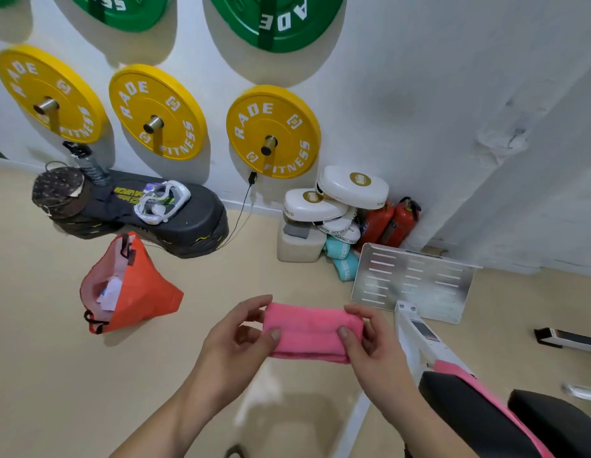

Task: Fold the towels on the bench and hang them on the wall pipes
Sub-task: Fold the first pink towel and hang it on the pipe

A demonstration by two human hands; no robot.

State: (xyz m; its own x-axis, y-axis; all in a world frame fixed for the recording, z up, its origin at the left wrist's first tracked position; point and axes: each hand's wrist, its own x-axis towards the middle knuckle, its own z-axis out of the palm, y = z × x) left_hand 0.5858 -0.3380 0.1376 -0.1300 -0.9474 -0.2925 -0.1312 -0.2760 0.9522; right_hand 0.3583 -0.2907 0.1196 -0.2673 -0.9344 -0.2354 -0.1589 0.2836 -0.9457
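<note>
I hold one folded pink towel (312, 332) in the air in front of me, over the beige floor. My left hand (244, 335) pinches its left end and my right hand (370, 345) pinches its right end, thumbs on the near face and fingers curled behind. That makes two hands, both gripping the same towel.

A second pink towel (479, 391) lies at near right, draped across the black bench pad (459, 411).

On the far wall I count three yellow weight plates (158, 114) in a row, each hung on its own wall pipe (153, 124), so three pipes show. Above them are two green plates (277, 18), cut off by the top edge.

One orange bag (138, 292) sits on the floor to the left. Two red fire extinguishers (390, 223) stand in the far corner, beside a pile of white pads (352, 186). One slotted metal panel (413, 282) leans just right of them.
</note>
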